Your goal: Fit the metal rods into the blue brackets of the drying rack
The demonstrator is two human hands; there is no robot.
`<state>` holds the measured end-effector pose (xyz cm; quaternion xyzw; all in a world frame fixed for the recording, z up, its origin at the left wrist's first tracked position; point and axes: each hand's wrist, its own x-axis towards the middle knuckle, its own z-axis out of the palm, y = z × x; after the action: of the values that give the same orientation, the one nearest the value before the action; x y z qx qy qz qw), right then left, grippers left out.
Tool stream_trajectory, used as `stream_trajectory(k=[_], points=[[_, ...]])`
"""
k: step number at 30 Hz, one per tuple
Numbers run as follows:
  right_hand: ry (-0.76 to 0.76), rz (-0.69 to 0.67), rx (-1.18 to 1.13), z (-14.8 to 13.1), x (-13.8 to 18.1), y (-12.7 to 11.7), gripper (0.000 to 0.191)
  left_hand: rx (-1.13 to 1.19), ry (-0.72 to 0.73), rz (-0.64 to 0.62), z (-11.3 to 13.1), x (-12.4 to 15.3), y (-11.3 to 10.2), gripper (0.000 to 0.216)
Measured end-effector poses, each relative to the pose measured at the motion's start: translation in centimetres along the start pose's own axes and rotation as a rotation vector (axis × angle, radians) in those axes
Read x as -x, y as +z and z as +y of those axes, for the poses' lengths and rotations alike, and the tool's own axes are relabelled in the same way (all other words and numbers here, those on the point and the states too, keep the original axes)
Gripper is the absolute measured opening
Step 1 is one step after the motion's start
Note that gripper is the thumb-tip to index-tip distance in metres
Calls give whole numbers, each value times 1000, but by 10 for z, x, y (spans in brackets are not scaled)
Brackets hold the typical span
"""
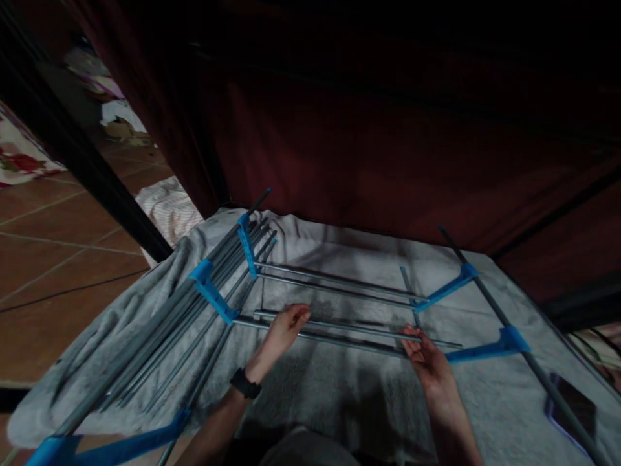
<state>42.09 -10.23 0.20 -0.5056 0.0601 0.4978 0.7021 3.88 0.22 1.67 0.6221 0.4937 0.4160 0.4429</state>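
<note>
A loose grey metal rod [359, 330] lies crosswise between my hands, just above a fixed crossbar [339, 342]. My left hand [290, 322] is closed around the rod near its left end, fingers curled. Palm up, my right hand [424, 356] grips the same rod near its right end, which sticks out past the fingers. Around them is a rack frame with blue plastic brackets: a left bracket [213, 292] and a right bracket [485, 345] flank the crossbar. Two more crossbars [334, 286] run behind, between the farther brackets.
A bundle of grey rods [194, 323] lies on the left of the grey blanket [369, 395]. A phone [572, 411] rests at the lower right. Dark red curtains [369, 162] hang behind, and a dark post [111, 188] stands at left above the tiled floor [58, 239].
</note>
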Motion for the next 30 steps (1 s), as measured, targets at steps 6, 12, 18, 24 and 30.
stream_trajectory(k=[6,12,18,24,30], points=[[-23,-76,-62,-1,10,18,19,-626,209,-141,-5,0,-10,37],[-140,-130,-30,11,9,17,21,-903,269,-127,-3,-1,-28,55],[-203,-138,-6,27,9,2,26,-977,242,-63,-23,7,-38,52],[-219,-113,2,38,10,-2,30,-921,283,6,-35,7,-35,47],[-222,-122,39,46,7,-6,32,-916,346,59,-44,8,-35,46]])
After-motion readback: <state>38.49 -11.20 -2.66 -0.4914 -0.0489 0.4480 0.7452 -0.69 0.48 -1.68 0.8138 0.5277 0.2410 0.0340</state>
